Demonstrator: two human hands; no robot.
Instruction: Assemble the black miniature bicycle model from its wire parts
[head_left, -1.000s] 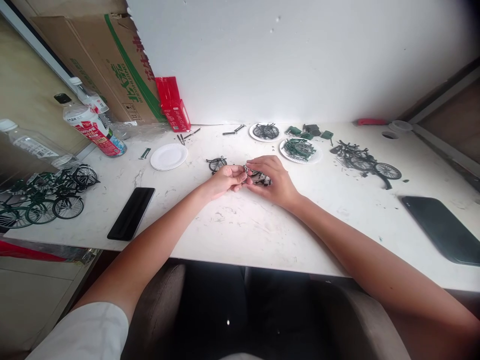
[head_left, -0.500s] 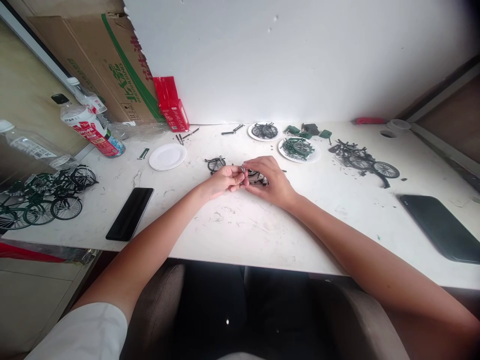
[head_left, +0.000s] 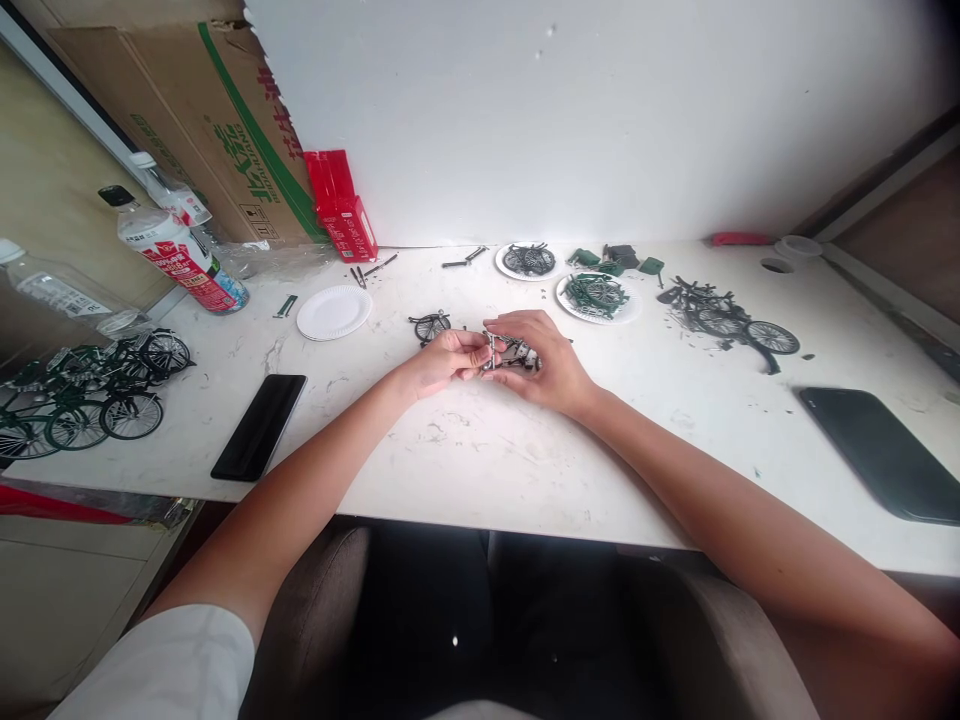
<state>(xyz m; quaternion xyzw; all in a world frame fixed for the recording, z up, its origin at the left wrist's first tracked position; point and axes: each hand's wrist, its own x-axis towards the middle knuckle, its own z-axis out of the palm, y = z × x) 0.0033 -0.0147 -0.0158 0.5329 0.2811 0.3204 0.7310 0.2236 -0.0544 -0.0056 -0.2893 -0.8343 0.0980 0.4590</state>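
Observation:
Near the middle of the table, my left hand pinches a small metallic part between thumb and fingers. My right hand curves around the same part from the right, its fingertips and thumb close to it; whether they grip it is hard to tell. Dark bicycle pieces show under and between the right fingers. Just behind my left hand lies a small dark wheel piece.
Green parts fill a paper plate, dark wheels another. An unfilled plate, phone and assembled bicycles are left. Dark bicycle parts and a black tray-like slab lie right.
The small part between my fingertips has turned and shows more of its length. My left fingers have shifted slightly. The right hand has barely moved.

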